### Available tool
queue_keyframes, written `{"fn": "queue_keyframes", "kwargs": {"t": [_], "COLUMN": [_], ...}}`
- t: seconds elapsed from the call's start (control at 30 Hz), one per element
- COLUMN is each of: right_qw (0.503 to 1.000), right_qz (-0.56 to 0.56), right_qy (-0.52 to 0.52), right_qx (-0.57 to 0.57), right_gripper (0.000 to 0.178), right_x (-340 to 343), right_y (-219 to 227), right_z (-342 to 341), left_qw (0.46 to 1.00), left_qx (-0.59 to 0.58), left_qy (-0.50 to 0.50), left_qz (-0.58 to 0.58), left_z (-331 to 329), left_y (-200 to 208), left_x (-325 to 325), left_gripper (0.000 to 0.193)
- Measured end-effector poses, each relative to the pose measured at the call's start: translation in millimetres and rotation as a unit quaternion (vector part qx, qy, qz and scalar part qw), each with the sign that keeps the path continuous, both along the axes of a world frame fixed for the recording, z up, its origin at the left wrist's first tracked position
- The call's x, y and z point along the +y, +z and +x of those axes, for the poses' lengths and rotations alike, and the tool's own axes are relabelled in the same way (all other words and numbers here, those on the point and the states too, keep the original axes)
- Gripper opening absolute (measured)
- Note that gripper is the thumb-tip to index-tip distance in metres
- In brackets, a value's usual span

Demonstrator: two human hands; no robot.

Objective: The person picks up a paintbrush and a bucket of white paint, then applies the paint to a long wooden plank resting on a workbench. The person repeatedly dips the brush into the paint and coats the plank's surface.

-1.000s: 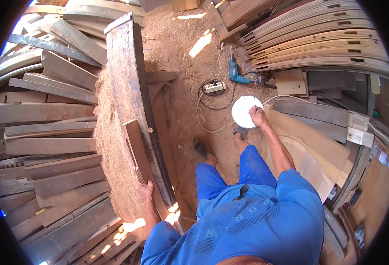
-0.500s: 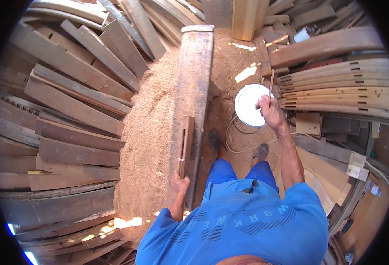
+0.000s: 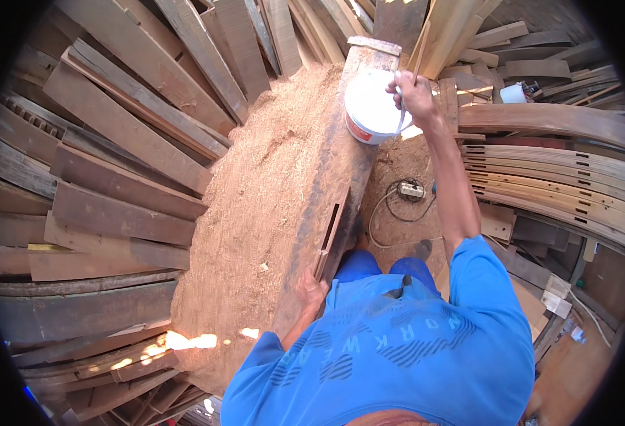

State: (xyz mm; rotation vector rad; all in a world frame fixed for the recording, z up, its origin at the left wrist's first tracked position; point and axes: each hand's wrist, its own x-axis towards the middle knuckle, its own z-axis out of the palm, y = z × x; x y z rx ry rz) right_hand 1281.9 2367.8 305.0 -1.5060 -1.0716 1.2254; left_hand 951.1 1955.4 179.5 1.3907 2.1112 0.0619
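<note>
At the far end of the narrow wooden bench [image 3: 346,170] is a white bucket [image 3: 370,106], either resting on the bench or held just over it; I cannot tell which. My right hand [image 3: 419,101], its arm stretched forward, is closed on the bucket's handle [image 3: 402,119]. A thin stick [image 3: 420,51] juts up from the same fist. Nearer to me, my left hand [image 3: 311,290] grips the close end of a slotted wooden piece [image 3: 336,224] lying along the bench. The fingers' undersides are hidden.
Sawdust [image 3: 238,213] heaps up left of the bench, with many planks [image 3: 128,216] fanned beyond it. On the floor to the right lie a power strip [image 3: 410,189] and its cable. Slotted slats [image 3: 554,174] are stacked at the right, near a white cup [image 3: 513,94].
My right hand has carried the bucket forward and left, from above the floor by my feet to the bench's far end. The left hand still holds the slotted piece. The view has turned.
</note>
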Motion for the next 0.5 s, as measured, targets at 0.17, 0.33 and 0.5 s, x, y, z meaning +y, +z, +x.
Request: {"fn": "queue_keyframes", "kwargs": {"t": [0.17, 0.33, 0.5], "right_qw": [0.999, 0.998, 0.978], "right_qz": [-0.037, -0.057, -0.157], "right_qy": [-0.003, -0.034, -0.065], "right_qx": [0.024, 0.006, -0.122], "right_gripper": [0.026, 0.020, 0.021], "right_x": [26, 42, 41], "right_y": [-5, -28, -93], "right_z": [-10, 36, 87], "left_qw": [1.000, 0.999, 0.999], "left_qx": [0.002, -0.022, -0.022], "left_qy": [0.003, 0.009, 0.010], "left_qz": [0.022, 0.031, 0.048], "left_z": [1, -5, -5], "left_y": [-1, -26, -45], "left_x": [-3, -13, -20], "left_gripper": [0.050, 0.050, 0.050]}}
